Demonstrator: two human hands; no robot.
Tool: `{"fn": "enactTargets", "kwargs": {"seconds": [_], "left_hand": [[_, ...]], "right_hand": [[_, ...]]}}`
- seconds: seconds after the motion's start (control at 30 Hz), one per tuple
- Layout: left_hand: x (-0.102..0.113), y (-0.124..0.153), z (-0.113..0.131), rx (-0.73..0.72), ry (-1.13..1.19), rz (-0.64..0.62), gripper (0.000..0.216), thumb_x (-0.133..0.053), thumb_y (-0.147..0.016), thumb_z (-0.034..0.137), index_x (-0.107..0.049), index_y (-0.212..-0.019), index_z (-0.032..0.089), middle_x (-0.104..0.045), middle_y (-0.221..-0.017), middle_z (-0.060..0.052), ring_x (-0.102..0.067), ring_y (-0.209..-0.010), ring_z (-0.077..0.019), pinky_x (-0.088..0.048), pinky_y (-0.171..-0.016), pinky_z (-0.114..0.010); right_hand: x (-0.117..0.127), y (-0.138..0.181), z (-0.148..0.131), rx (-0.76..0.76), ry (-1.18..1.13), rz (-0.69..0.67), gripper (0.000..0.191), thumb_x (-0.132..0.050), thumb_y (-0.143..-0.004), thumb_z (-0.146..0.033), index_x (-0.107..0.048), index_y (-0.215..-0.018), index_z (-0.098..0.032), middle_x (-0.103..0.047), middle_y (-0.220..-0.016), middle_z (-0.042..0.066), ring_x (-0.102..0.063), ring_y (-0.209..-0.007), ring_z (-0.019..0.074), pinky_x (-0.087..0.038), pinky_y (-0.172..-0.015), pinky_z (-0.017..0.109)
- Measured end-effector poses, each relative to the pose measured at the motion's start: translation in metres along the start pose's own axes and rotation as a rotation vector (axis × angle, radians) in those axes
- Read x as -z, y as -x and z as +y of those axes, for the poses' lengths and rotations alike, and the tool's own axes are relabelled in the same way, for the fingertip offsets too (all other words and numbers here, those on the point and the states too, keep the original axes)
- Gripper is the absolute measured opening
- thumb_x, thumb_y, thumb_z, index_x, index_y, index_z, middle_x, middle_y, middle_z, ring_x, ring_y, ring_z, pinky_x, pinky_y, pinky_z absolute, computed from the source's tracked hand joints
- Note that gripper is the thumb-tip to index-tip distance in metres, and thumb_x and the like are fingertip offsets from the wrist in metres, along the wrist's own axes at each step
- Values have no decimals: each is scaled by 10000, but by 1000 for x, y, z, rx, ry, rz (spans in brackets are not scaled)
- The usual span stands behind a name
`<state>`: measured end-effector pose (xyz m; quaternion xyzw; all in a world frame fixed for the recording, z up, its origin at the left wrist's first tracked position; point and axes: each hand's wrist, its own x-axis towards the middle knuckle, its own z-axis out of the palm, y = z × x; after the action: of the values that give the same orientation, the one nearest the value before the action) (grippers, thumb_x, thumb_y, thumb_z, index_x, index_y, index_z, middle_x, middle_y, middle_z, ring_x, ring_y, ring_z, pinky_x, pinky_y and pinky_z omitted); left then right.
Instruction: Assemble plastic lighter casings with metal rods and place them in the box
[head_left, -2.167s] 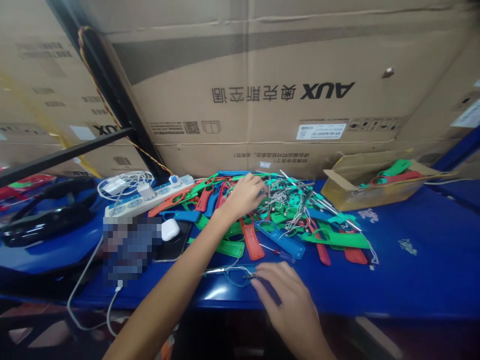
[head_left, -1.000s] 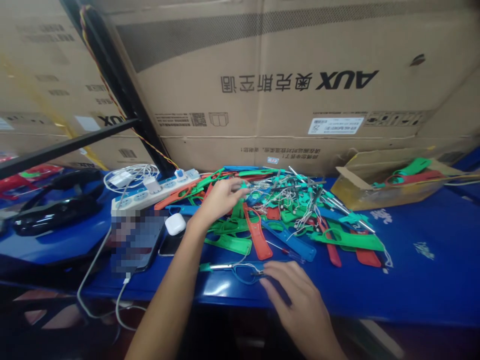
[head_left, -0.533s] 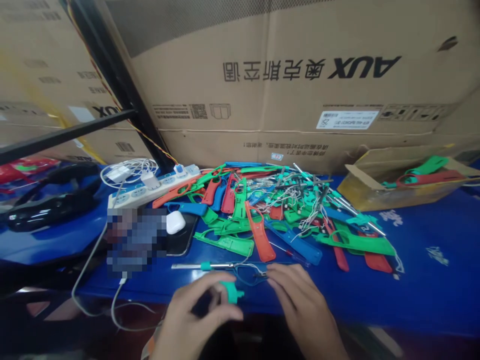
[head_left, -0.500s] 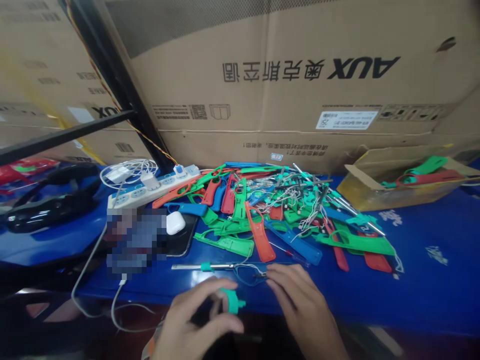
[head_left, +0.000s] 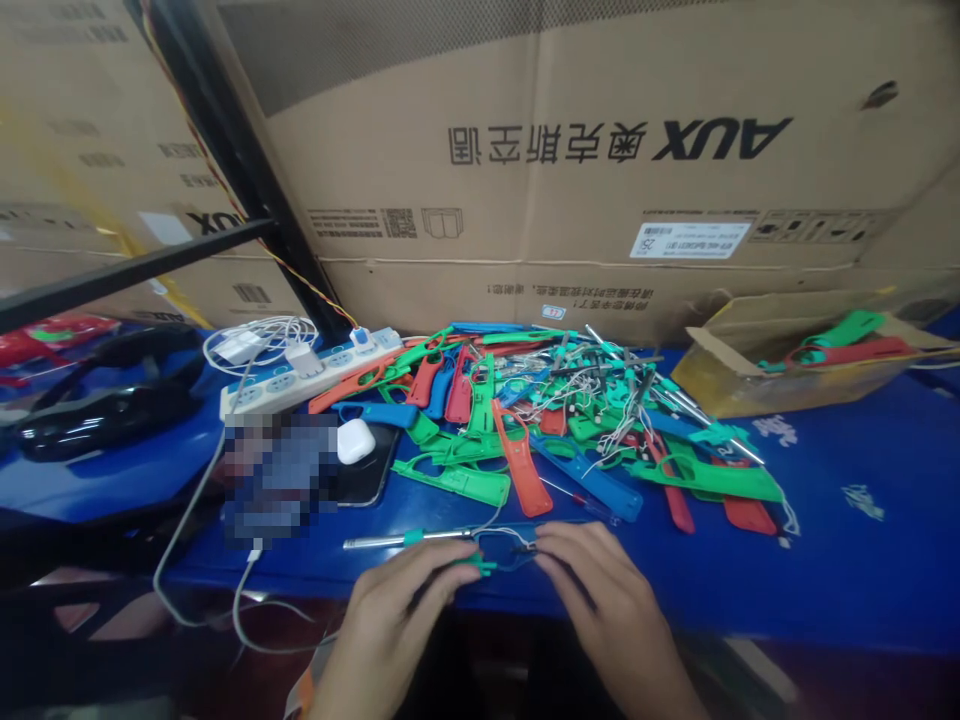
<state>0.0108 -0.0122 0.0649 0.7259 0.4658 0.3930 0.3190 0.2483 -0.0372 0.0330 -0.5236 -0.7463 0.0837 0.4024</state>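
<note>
My left hand [head_left: 401,600] is closed, pinching a small teal plastic piece [head_left: 480,565] between thumb and fingers; most of it is hidden. My right hand [head_left: 600,590] has its fingers closed at the right end of a blue lighter handle shell [head_left: 502,548]. A small dark part with white wires [head_left: 517,538] lies by its fingertips. From the shell's left end a metal lighter tube [head_left: 375,542] with a teal collar [head_left: 413,537] extends left on the table. Both hands are close together over the near table edge.
Behind the hands spreads a pile of green, red and blue lighter shells [head_left: 525,480] with tubes and wires. A power strip [head_left: 300,375], a phone [head_left: 367,480] and a white earbud case [head_left: 355,440] are left. A carton [head_left: 727,380] holding shells stands right on the blue table [head_left: 810,560].
My left hand has moved up and right with the teal piece, bringing it to the blue shell. The piece is now turned and mostly covered by fingers. My right hand stays nearly in place.
</note>
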Motion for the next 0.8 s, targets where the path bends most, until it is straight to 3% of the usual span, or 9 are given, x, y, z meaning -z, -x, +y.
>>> {"fn": "enactTargets", "kwargs": {"seconds": [0.17, 0.3, 0.47, 0.6, 0.8], "left_hand": [[-6, -12, 3, -151, -77, -113, 181, -592, -1028, 258, -751, -1101, 300, -805, -999, 0, -768, -877, -178, -619, -819, -280], [-9, -22, 8, -223, -170, -167, 186, -575, -1046, 283, -759, -1024, 268, -778, -931, -16, -727, -835, -181, -593, -730, -287], [-5, -34, 10, -425, -309, -165, 155, -633, -1009, 315, -765, -956, 256, -752, -924, -28, -620, -826, -207, -514, -703, -318], [3, -41, 5, -438, -413, -237, 213, -574, -1042, 330, -744, -942, 250, -736, -880, -9, -602, -778, -202, -426, -677, -325], [7, -44, -3, -469, -480, -325, 235, -511, -1076, 283, -696, -952, 206, -736, -881, -7, -631, -791, -199, -430, -750, -347]], "right_hand": [[1, 2, -1, -15, -1, -17, 175, -524, -1042, -189, -684, -1090, -243, -761, -1079, 40, -709, -977, 197, -580, -887, 338], [1, 2, -1, -26, 0, -31, 193, -508, -1047, -207, -692, -1087, -249, -761, -1083, 49, -712, -974, 205, -583, -890, 345], [0, 0, -1, -23, 5, -12, 163, -526, -1046, -216, -685, -1052, -253, -760, -1057, 32, -709, -945, 200, -576, -866, 331], [0, 0, 0, -8, 12, -9, 144, -541, -1043, -202, -675, -1065, -251, -757, -1069, 22, -701, -963, 196, -561, -876, 330], [0, 0, -1, -15, 18, -25, 123, -555, -1040, -193, -656, -1087, -246, -753, -1078, 24, -694, -981, 206, -545, -895, 352]]}}
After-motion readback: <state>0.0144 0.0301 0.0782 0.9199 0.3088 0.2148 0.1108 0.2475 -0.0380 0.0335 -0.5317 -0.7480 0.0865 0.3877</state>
